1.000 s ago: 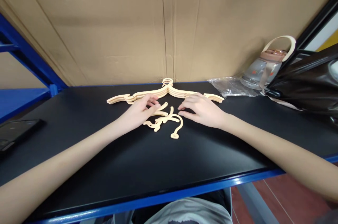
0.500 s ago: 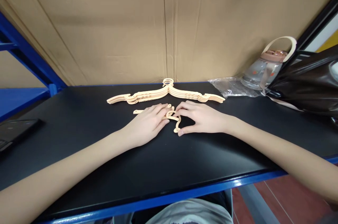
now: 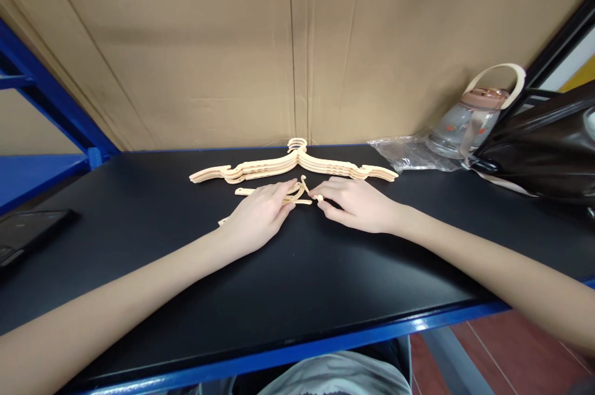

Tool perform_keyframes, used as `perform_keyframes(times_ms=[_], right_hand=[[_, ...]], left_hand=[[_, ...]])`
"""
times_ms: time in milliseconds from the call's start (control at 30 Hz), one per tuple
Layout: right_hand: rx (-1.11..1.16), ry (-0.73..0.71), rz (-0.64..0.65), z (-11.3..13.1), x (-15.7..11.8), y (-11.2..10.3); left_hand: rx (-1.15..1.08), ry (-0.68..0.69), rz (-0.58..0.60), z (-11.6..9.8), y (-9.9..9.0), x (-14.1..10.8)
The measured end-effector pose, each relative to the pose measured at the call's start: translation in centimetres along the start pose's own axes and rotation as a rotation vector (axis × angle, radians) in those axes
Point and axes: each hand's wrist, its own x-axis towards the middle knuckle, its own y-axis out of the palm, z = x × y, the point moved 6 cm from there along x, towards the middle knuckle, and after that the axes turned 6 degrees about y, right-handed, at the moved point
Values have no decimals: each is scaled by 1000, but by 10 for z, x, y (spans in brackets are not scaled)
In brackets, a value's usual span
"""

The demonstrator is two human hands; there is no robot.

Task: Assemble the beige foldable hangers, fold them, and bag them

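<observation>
Black tabletop [image 3: 297,283]: stacked cream hangers [image 3: 274,165], loose cream pieces [image 3: 303,201], two hands.
Hangers behind; pieces beneath and beside left hand [image 3: 260,212], its grip unclear; right hand [image 3: 356,203], fingers nearly closed, pinching one hooked piece [image 3: 318,197].

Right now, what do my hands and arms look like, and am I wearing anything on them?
Your left hand and right hand are ungloved, with no visible ring, watch or bracelet. No sleeve shows on the left forearm or right forearm. Nail details are too small to tell.
</observation>
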Motion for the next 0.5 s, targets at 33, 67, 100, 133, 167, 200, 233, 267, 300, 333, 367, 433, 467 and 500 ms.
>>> perform_keyframes(times_ms=[33,67,100,133,167,200,233,267,300,333,367,433,467,500], right_hand=[[3,-4,-1,0,0,0],[5,-11,0,1,0,1],[4,-18,1,1,0,1],[1,-22,4,2,0,1],[-5,-22,8,2,0,0],[-14,-17,12,3,0,0],[-25,-10,14,3,0,-1],[-38,-3,16,3,0,-2],[-53,4,15,3,1,-3],[-70,11,12,3,1,-3],[-88,16,5,3,1,-4],[-112,17,-9,3,1,-5],[-113,14,-14,4,1,-5],[-105,13,-14,4,1,-5]], left_hand=[[-17,-4,-6,0,0,0],[-39,-8,-12,0,0,0],[-65,-12,-19,-1,-1,0],[-89,-17,-28,-1,-1,0],[-110,-21,-36,-1,-2,0],[-125,-24,-46,-2,-3,0],[-130,-28,-54,-2,-4,0],[-125,-31,-59,-2,-5,0],[-111,-32,-62,-2,-6,0],[-90,-30,-65,-3,-6,0],[-65,-24,-65,-4,-7,0],[-15,-4,-66,-5,-9,0],[6,10,-69,-6,-9,1],[23,27,-71,-7,-9,1]])
